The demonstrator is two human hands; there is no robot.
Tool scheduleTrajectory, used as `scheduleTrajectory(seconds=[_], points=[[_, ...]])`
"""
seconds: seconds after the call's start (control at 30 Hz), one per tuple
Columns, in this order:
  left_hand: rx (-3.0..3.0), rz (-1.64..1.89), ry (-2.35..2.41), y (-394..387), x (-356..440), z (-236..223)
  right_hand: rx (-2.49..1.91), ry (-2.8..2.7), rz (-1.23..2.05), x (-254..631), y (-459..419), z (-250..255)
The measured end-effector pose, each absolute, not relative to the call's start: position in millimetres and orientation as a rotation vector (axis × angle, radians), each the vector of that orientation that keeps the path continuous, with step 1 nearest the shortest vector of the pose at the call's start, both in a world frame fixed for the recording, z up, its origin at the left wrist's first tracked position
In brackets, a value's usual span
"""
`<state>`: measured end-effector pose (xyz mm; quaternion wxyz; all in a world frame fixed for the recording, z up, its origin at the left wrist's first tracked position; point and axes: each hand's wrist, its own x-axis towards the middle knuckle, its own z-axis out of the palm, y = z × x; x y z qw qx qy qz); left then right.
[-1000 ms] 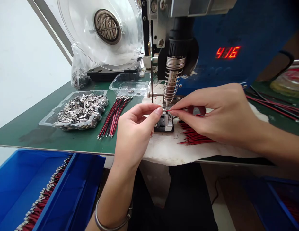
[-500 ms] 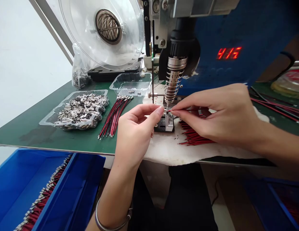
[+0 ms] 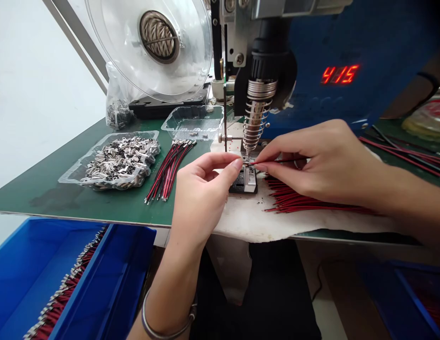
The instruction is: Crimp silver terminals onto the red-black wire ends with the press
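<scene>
Under the spring-wrapped soldering head (image 3: 255, 118), my two hands meet at a small metal jig (image 3: 248, 178). Thumb and forefinger of my left hand (image 3: 202, 193) are pinched together at the jig; a tiny metal connector seems to lie at their tips, mostly hidden. My right hand (image 3: 315, 163) pinches a thin red-and-black wire (image 3: 285, 161), its end reaching the jig just below the soldering tip. Beneath the right hand, a bundle of red and black wires (image 3: 294, 200) lies on a white cloth (image 3: 251, 224).
On the green table (image 3: 38, 189), left, a clear tray (image 3: 73, 178) holds many metal connectors beside finished wires (image 3: 170, 170). Another clear tray (image 3: 177, 122) and a large clear reel (image 3: 116, 47) stand behind. A blue bin (image 3: 24, 264) with wires sits below. The blue machine (image 3: 312, 108) reads 415.
Both hands stay at the jig, with the right hand slightly shifted and its wire held a little differently. The view has moved slightly.
</scene>
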<state>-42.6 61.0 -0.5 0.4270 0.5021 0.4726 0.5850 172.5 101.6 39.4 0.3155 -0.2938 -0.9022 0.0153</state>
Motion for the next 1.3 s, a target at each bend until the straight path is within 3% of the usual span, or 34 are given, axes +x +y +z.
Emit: scheduleTrajectory(seconds=[1.3], points=[[1.262, 1.471, 1.15, 60.8, -39.8, 1.4, -0.761, -2.447, 0.157, 176.8, 106.1, 42.1]])
